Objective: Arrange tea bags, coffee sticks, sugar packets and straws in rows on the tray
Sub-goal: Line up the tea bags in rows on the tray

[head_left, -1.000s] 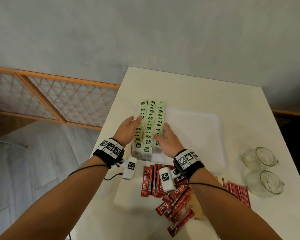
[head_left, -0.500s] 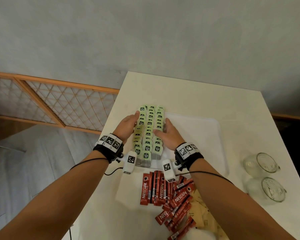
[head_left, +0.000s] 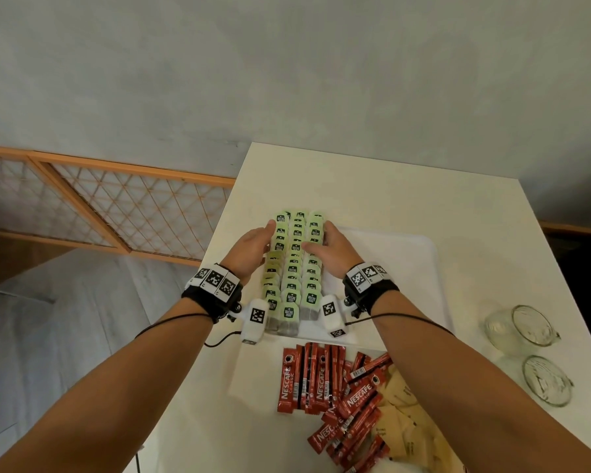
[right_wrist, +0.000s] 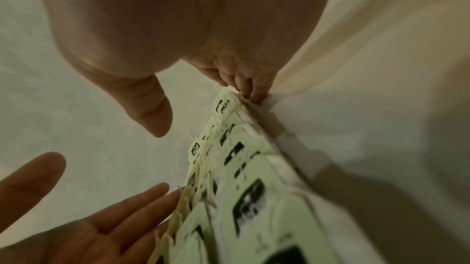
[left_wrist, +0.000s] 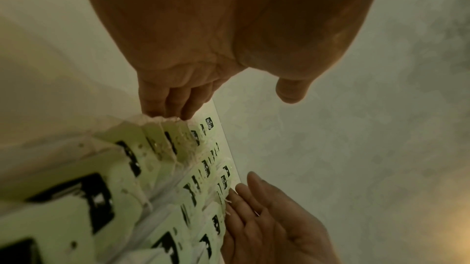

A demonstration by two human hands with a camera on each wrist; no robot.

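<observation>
Tea bags (head_left: 294,268) in 3 rows on tray's (head_left: 410,268) left side, atop bench (head_left: 372,192). Left hand (head_left: 249,249) flanks rows' left, right hand (head_left: 335,250) their right. Coffee sticks (head_left: 325,384) nearer than tray; sugar packets (head_left: 406,425) right of those; glasses (head_left: 526,349) at far right.

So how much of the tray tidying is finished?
About a quarter. Done: the green-tagged tea bags stand in three rows at the left edge of the white plastic tray. In hand: the left hand and right hand press flat against the rows' sides, squaring them. Left: the red coffee sticks and tan sugar packets lie loose on the white table. No straws are in view.
</observation>
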